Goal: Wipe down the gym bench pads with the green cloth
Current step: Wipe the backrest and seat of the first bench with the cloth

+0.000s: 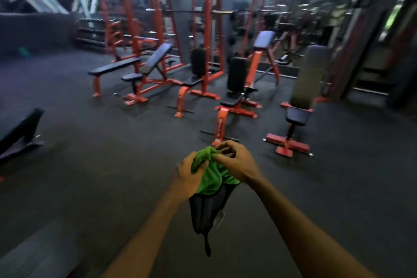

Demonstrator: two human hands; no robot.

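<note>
Dim gym floor (112, 165), dark rubber matting all over, with a row of red-framed benches ahead of us and racks behind them. We've got the green cloth (211, 175) bunched up between both hands at about waist height, so it's nowhere near a pad yet. Our left hand (188, 175) has its fingers curled round the left side of the bundle, and our right hand (235, 162) pinches the top edge between thumb and fingertips, like we're sorting out a fold. Some dark fabric thing (206, 214) hangs straight down under the cloth; can't tell what it is.

What matters for the next bit: the benches lie forward of our fingers, well apart from them, and the closest look to be the upright-back seat (300, 115) ahead to the right and the orange-legged one (230, 102) dead ahead. So the right hand seems the nearer one for a first wipe.

Writing runs down that orange leg, but it's too blurry to read.
</note>
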